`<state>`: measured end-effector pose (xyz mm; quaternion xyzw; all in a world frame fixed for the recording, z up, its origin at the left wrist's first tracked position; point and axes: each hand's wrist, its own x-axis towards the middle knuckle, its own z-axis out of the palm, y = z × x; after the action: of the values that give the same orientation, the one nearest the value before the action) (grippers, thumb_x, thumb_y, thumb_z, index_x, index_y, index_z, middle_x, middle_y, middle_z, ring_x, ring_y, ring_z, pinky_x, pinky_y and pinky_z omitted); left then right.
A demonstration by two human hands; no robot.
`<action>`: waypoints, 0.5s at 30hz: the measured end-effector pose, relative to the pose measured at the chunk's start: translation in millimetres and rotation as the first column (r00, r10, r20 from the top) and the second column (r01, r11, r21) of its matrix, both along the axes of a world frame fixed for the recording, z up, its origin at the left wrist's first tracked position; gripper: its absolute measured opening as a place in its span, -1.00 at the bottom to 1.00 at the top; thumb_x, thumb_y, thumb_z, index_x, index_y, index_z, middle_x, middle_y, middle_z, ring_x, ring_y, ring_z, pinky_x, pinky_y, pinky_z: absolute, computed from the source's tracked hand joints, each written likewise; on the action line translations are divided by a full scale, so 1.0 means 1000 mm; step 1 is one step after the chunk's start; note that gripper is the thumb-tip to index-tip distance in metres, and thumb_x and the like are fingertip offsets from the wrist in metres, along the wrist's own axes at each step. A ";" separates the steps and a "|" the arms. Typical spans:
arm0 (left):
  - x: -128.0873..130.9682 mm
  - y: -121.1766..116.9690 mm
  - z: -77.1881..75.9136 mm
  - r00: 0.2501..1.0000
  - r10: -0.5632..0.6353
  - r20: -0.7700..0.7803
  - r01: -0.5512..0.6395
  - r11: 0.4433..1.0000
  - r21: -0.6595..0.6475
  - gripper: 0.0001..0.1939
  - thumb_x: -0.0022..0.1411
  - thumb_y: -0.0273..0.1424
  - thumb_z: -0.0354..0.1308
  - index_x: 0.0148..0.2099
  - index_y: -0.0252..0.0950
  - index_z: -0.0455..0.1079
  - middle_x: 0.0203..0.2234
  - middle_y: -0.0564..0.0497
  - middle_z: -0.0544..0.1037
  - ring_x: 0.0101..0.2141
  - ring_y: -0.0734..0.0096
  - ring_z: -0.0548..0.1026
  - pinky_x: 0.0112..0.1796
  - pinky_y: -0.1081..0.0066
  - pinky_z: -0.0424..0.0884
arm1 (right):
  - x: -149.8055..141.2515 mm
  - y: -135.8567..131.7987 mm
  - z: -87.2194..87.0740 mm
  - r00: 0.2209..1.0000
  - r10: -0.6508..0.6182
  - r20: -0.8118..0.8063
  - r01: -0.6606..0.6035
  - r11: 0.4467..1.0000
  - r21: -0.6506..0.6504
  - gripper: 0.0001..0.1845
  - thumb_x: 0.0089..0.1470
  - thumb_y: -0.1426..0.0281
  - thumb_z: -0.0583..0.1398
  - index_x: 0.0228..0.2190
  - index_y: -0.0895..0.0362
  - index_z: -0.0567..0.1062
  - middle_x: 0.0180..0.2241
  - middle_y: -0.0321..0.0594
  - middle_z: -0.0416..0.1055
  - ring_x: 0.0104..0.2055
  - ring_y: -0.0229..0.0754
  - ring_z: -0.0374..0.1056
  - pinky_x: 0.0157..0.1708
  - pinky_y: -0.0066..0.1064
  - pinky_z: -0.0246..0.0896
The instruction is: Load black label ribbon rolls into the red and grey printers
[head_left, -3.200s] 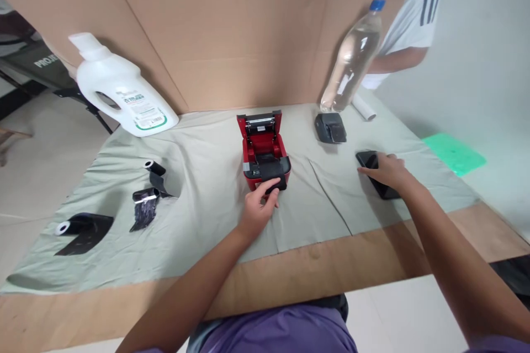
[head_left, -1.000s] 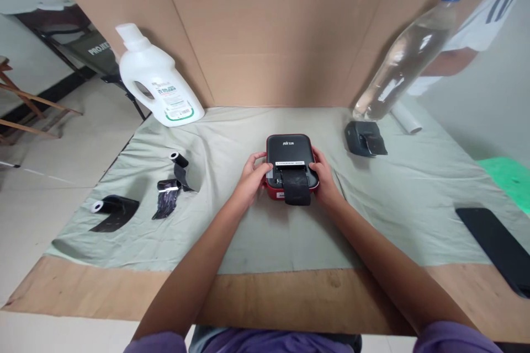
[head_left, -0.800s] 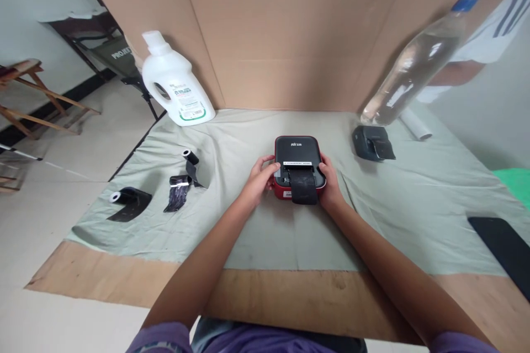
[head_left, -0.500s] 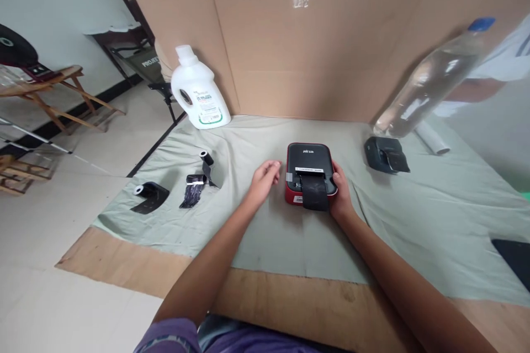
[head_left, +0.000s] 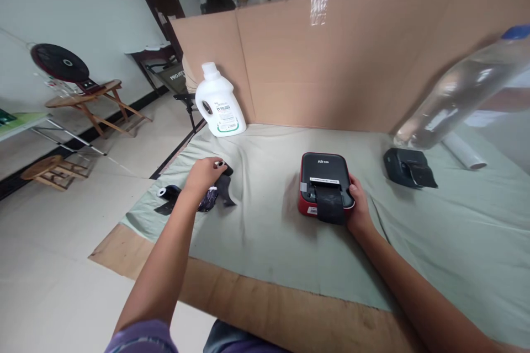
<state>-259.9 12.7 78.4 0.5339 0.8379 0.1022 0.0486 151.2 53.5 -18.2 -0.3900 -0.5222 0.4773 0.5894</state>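
Fan (head_left: pixel 62 63) is standing on a wooden stool (head_left: pixel 85 100) at far left, off beyond the table. Coming right, a black roll (head_left: pixel 166 193) is lying on the pale cloth (head_left: pixel 269 215), partly hidden by the left forearm. Now the left hand (head_left: pixel 202 175) is reaching over the cloth, its fingertips touching the end of another roll (head_left: pixel 224 168); whether they are really pinching it, I cannot tell. A dark strip is trailing from that roll, and a crinkled piece (head_left: pixel 208 199) is showing just beside it. Behind, a white jug (head_left: pixel 221 105) is standing by the cardboard (head_left: pixel 323 77). Over to the middle, the red and black printer (head_left: pixel 326 176) is sitting with its lid closed, a black strip hanging over its front. The right hand (head_left: pixel 359 207) is grasping its right side, thumb near the top edge. Farther right, a small dark device (head_left: pixel 403 167) is resting near a leaning clear bottle (head_left: pixel 459 94) and a white tube (head_left: pixel 464 150).
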 end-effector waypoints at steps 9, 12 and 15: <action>0.052 -0.046 0.002 0.998 -0.044 -0.042 0.048 0.995 0.088 -0.52 0.30 -0.21 0.16 0.23 -0.16 0.47 0.09 -0.17 0.59 0.14 -0.09 0.49 0.11 0.09 0.38 | -0.002 -0.005 0.010 1.000 -0.014 -0.018 0.012 0.996 -0.092 -0.42 0.18 0.02 0.16 0.11 0.08 0.48 0.16 -0.06 0.47 0.21 0.15 0.37 0.22 0.09 0.24; 0.100 -0.037 -0.002 0.897 -0.253 0.363 0.156 0.948 0.277 -0.41 0.39 -0.09 0.04 0.32 -0.28 0.38 0.22 -0.19 0.49 0.15 0.06 0.50 0.17 0.19 0.38 | 0.007 -0.012 0.010 0.999 -0.030 0.044 0.032 0.998 -0.047 -0.39 0.20 0.02 0.14 0.16 0.05 0.46 0.22 -0.07 0.42 0.27 0.16 0.31 0.26 0.09 0.20; 0.158 -0.022 -0.012 0.565 -0.362 0.741 0.272 0.930 0.247 -0.29 0.39 0.02 -0.02 0.41 -0.29 0.26 0.37 -0.12 0.29 0.33 0.11 0.30 0.30 0.21 0.22 | 0.020 -0.026 0.009 0.978 0.061 0.200 -0.075 0.995 0.060 -0.27 0.18 0.02 0.17 0.31 -0.02 0.32 0.33 -0.11 0.28 0.37 0.21 0.19 0.30 0.12 0.15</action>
<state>-101.8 -9.3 66.5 0.5805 0.6176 0.3554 0.3940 171.0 27.9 -9.3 -0.3974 -0.6069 0.4383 0.5308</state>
